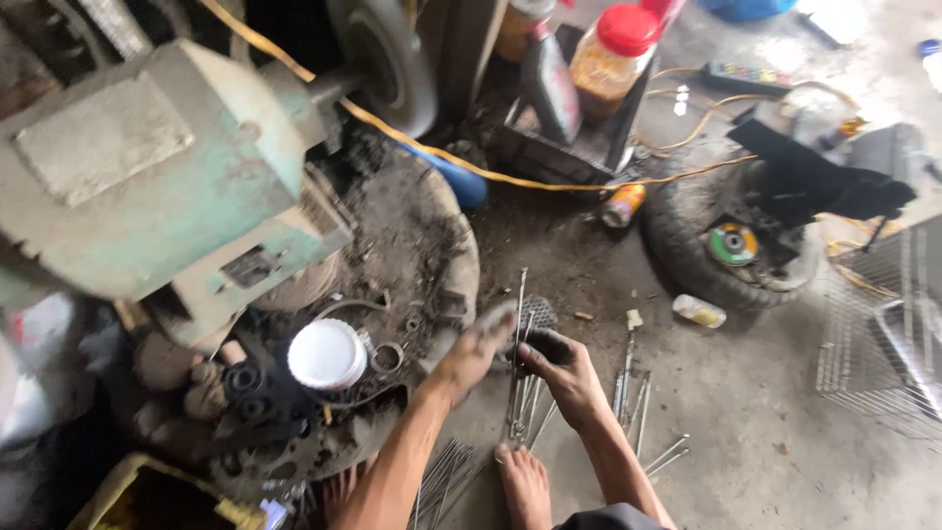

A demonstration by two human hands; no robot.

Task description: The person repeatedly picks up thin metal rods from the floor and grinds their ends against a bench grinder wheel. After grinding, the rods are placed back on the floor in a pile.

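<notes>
head view: the person sits low on a dirty concrete floor (765,432), both forearms reaching forward from the bottom edge. the left hand (478,345) is blurred, its fingers stretched out and loosely spread over the top of a bundle of thin metal rods (518,388) — whether it actually grips them cannot be told. the right hand (559,361), dark with grime, is curled around the same bundle just beside the left, fingers closed on the rods. the rods stand roughly upright from the floor, tips pointing away from the person, their lower ends near a bare foot (525,486). more loose rods (638,393) lie scattered on the floor to the right of the right forearm, and another fan of them (442,476) lies under the left forearm.

to the left sits a green bench grinder (157,167) with a grey wheel (388,59), above a round, greasy metal disc (412,236) littered with small parts — a white plastic lid (327,354) rests at its near side. a yellow cable (471,167) runs across the floor. further right, a small black tyre (706,245) holds a green-centred cutting disc (733,243). a red-capped jar (613,54) stands behind, and a wire grille (883,334) lies at the right edge.
</notes>
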